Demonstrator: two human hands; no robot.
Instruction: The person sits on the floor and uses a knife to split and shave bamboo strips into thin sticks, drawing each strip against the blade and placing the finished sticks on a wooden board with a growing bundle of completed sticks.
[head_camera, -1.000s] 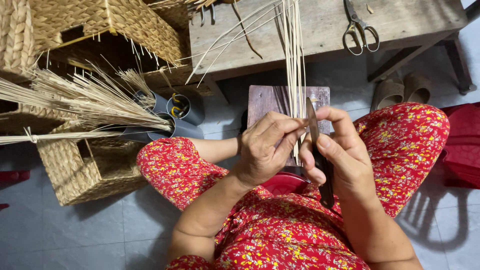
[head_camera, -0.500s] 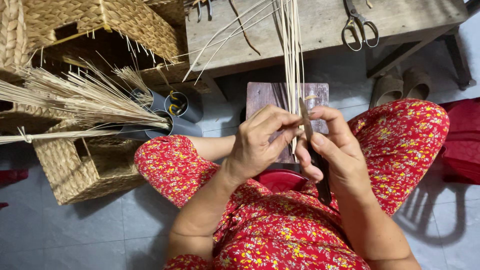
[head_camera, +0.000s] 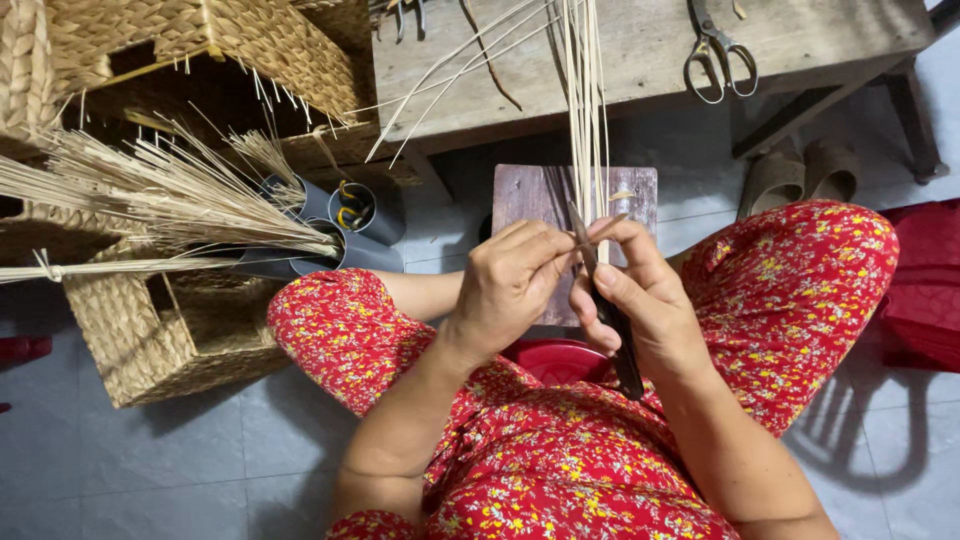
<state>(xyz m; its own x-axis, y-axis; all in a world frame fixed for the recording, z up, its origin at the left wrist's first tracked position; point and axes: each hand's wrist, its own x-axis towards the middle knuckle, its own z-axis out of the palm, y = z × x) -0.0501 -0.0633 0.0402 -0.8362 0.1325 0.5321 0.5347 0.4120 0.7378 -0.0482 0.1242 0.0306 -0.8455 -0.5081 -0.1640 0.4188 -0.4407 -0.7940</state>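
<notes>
Since a second ago both hands sit slightly lower against the wooden block (head_camera: 530, 195), and the knife tip has crept up the strands, while the strands themselves stay stretched toward the bench.

Head view: the left hand (head_camera: 510, 285) is closed in a pinch on the thin pale reed strands (head_camera: 585, 110), which run from the fingers up over the block to the wooden bench (head_camera: 640, 60) beyond it. The right hand (head_camera: 645, 300) is clenched around a dark-handled knife (head_camera: 605, 300), its blade angled up toward the block and touching the strands just beside the left fingertips (head_camera: 560, 245).

Risks, judged from this: the blade works so close to the left fingertips that a slip along the smooth reed could nick them. Too steep an angle could sever the strands rather than shave them. Both hands hover above the red-flowered lap (head_camera: 560, 460), below the block, so a dropped knife would land there. Scissors (head_camera: 720, 55) lie well beyond the block
</notes>
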